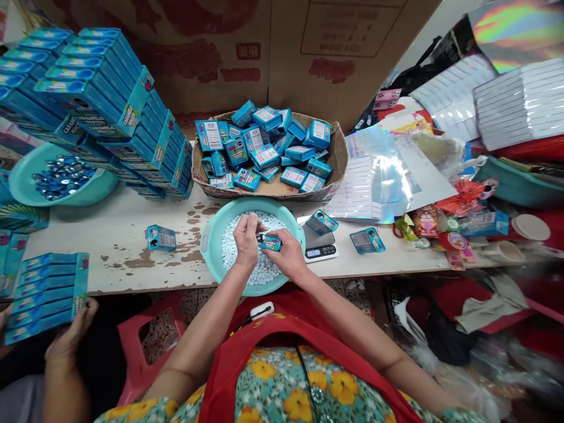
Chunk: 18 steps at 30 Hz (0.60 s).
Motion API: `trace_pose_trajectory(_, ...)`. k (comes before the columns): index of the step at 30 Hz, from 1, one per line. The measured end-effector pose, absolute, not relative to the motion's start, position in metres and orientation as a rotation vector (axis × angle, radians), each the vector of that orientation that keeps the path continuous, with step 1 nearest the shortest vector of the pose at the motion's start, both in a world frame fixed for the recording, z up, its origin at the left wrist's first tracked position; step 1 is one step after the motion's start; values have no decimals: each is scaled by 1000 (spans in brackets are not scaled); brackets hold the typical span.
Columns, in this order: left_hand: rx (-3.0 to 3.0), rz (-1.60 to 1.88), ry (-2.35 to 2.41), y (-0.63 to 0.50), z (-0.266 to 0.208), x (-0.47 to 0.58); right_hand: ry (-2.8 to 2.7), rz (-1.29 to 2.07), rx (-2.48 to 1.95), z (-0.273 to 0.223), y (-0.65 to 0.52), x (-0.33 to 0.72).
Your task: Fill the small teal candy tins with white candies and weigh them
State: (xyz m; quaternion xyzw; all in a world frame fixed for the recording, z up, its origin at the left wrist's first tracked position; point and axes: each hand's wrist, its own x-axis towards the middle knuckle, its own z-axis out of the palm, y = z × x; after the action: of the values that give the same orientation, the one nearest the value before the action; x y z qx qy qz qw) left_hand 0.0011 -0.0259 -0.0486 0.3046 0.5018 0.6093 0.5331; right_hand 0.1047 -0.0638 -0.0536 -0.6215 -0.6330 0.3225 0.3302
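My right hand [287,255] grips a small blue box [270,242] over a teal basin [210,258] filled with small white candies [231,247]. My left hand [247,238] hovers over the basin with its fingers pinched at the box's open end; whether it holds candies is hidden. Just right of the basin sits a small digital scale [321,249] with another small blue box [322,222] lying on it. A further small box [367,240] rests on the table to the right, and one [161,238] stands to the left.
A cardboard tray [337,158] behind the basin holds several small blue boxes. Stacked blue cartons [106,100] stand at back left beside a teal bowl [24,182] of dark pieces. Another person's hand [73,335] holds a blue carton [46,294] at lower left. Holographic sheets [388,176] and clutter lie to the right.
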Motion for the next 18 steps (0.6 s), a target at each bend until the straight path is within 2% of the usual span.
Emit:
trace_pose_trajectory(4,799,1373,1179,-25,-54,4,-1618,965,-1617,-61,-58,113)
trace_pose_trajectory(8,877,1386,1348,-4,-84,-18,-1515,1044,-1538,-55,-62,135)
trace_pose_trajectory(14,1726,676,1638,15,-144,1,-1445,943,-1488,-27,-71,168)
trace_pose_trajectory(18,1708,570,1621,-10,-154,32,-1449,874,-1479,-19,-62,169)
